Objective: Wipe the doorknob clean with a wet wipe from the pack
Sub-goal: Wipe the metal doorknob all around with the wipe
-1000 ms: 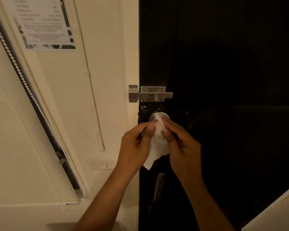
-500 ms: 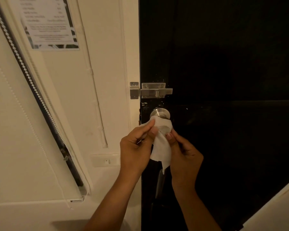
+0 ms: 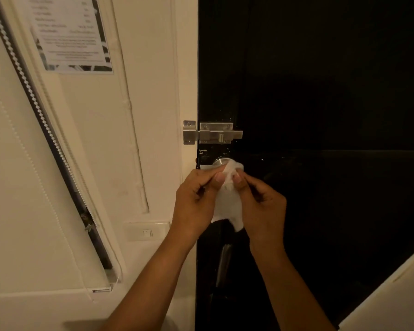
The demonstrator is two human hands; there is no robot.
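A round silver doorknob (image 3: 220,161) sits on the black door (image 3: 320,91), only its top showing above a white wet wipe (image 3: 226,201). My left hand (image 3: 196,201) and my right hand (image 3: 261,204) each pinch the wipe between thumb and fingers, holding it spread in front of the knob. The wipe's upper edge lies against the knob and its lower part hangs between my hands. The wipe pack is not in view.
A metal slide bolt (image 3: 213,134) bridges door and white frame (image 3: 187,91) just above the knob. On the wall to the left are a light switch (image 3: 147,232), a printed notice (image 3: 69,34) and a slanted window blind (image 3: 48,139). A pale surface (image 3: 392,297) cuts the lower right corner.
Both hands have lifted the wipe higher, so it now covers more of the knob. The wipe is stretched wider between the thumbs than before.
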